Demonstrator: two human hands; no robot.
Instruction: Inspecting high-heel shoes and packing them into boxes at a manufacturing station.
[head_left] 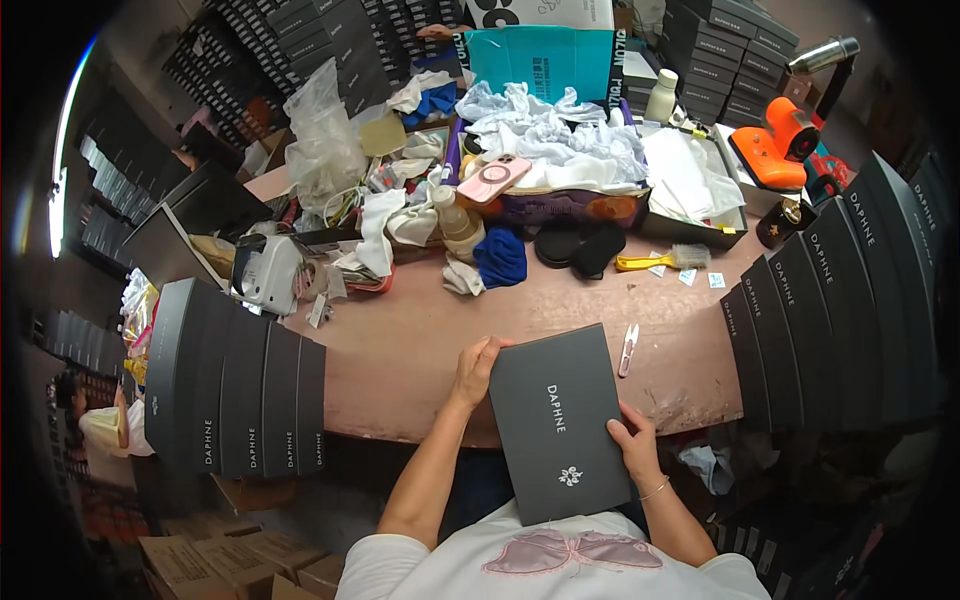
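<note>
A dark grey shoebox (545,440) with white lettering and a small flower mark rests tilted between my two hands, close to my body at the table's front edge. My left hand (479,370) grips its far left corner, with the fingers partly hidden. On its right side, my right hand (635,441) holds the edge, thumb on top and the other fingers partly out of sight. The lid looks closed. Just beyond the box, to the right, thread snips (628,350) with pale handles lie on the table.
Stacks of grey shoeboxes flank me at left (235,385) and right (800,330). Along the back are a purple-edged bin of white cloths (550,135), a pink phone (494,179), a yellow-handled brush (665,260), a blue cloth (500,257) and an orange device (775,150).
</note>
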